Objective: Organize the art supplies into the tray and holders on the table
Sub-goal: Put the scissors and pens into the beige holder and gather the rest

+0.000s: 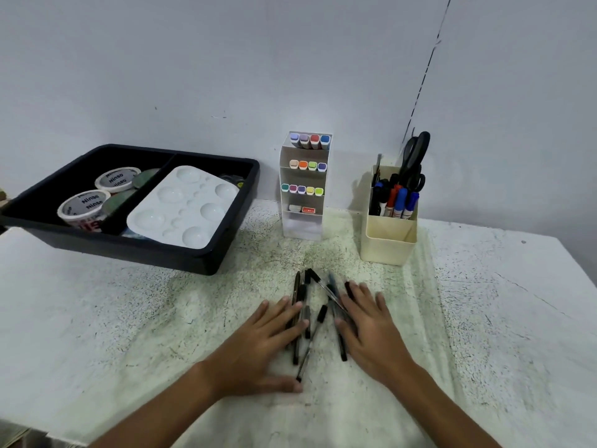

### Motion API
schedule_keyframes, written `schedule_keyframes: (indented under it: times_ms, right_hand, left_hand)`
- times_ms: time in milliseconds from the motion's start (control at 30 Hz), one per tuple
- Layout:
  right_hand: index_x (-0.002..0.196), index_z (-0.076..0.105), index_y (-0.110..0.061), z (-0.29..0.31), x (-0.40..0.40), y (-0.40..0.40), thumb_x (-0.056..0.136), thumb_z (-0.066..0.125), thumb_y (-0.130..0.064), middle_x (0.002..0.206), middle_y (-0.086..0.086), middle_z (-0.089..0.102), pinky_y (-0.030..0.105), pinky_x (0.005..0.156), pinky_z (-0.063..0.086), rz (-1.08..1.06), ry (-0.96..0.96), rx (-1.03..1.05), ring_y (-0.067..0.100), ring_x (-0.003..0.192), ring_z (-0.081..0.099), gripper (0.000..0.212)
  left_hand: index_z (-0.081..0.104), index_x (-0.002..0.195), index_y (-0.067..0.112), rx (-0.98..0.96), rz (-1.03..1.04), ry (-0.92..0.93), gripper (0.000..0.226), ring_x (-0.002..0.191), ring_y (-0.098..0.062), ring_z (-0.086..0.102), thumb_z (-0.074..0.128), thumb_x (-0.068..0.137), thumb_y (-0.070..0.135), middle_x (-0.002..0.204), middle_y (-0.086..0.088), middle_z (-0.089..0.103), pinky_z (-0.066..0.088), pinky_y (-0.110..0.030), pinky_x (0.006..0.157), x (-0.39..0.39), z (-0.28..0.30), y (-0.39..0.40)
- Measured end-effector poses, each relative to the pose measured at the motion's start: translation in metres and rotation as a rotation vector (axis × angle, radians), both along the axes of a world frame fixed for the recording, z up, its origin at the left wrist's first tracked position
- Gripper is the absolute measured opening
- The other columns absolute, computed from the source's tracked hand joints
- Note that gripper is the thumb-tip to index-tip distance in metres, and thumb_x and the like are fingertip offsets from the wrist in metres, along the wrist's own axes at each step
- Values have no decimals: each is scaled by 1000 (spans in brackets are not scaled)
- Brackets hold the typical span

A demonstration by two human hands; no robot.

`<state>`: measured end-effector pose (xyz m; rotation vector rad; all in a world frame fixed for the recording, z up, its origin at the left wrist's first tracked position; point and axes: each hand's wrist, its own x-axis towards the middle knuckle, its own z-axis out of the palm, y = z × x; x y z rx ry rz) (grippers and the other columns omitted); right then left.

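Several black pens [310, 318] lie loose in a bunch on the table's middle. My left hand [261, 347] lies flat on the bunch's left side, fingers straight over some pens. On the right side my right hand [368, 331] also lies flat with straight fingers on the pens. Behind stand a cream holder [389, 237] with markers and black scissors [415, 160], and a white tiered rack [303, 221] of coloured markers. A black tray [206, 263] at the left holds a white palette [187, 208] and tape rolls [85, 206].
The table [129, 334] is white and speckled, with its right edge near the frame's right side. A pale wall rises right behind the tray and holders. The tray overhangs the table's left edge.
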<state>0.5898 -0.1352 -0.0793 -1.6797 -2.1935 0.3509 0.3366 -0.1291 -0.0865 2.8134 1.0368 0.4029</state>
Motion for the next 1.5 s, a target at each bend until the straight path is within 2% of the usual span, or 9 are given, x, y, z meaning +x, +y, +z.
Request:
schedule_keyframes:
  times_ms: [133,267,467,867,933,1033,1167,1333,1500]
  right_hand:
    - [136,54,-16,8,-13,-5,98,28,-53,144,-1,48,41,121,17,-20,272,-8,7,138,33,59]
    - [121,63,-10,22,-2,8,93,60,-16,114,5,64,42,93,52,-240,448,73,16,103,60,28]
    - [92,69,-19,30,3,16,85,68,-37,81,-8,55,28,63,44,-310,214,-32,11,76,52,19]
    - [85,65,-16,46,-16,14,92,52,-34,83,-3,60,27,58,38,-317,-217,-39,17,77,58,24]
    - [78,65,-14,49,-14,19,90,53,-29,73,-4,61,27,55,43,-357,-118,-137,16,67,59,22]
    - [69,66,-9,61,-7,26,88,61,-19,65,4,66,31,59,51,-415,403,-308,16,56,58,21]
    - [70,71,-2,84,-13,32,88,68,-17,63,14,65,19,44,38,-357,901,-361,13,47,47,23]
    - [84,74,-14,82,-18,49,91,65,-17,64,-1,65,21,50,38,-338,887,-248,10,49,46,13]
    - [100,72,-21,48,-17,67,91,63,-36,90,-1,69,29,67,49,-401,200,-118,18,77,63,21]
  left_hand:
    - [38,149,24,-101,72,-84,83,150,-12,6,49,84,76,160,3,21,12,-49,119,6,1,5]
    - [33,150,28,-175,121,-138,82,149,-10,3,42,86,78,161,5,15,6,-45,122,15,16,9]
    - [18,154,29,-136,136,23,81,148,-14,-18,29,89,75,162,3,-4,-10,-42,119,38,16,24]
    - [34,150,24,-144,149,-73,76,149,-11,-8,42,88,68,162,4,9,-6,-42,120,40,10,25]
    - [50,141,18,-121,167,-186,66,149,-19,13,50,89,59,157,-2,30,11,-41,120,44,16,23]
    - [65,120,11,-122,289,-509,38,125,-20,52,62,89,33,129,-5,60,46,-32,102,55,26,19]
    - [57,120,13,-976,517,-1150,29,91,-25,69,62,92,6,105,-10,69,58,-30,76,81,61,10]
    - [57,116,1,-1337,584,-1474,24,65,-23,65,54,93,-5,85,-16,68,57,-34,61,80,68,16]
    - [56,118,-1,-1396,687,-1560,24,58,-22,63,43,98,-2,73,-14,64,56,-30,51,66,72,23]
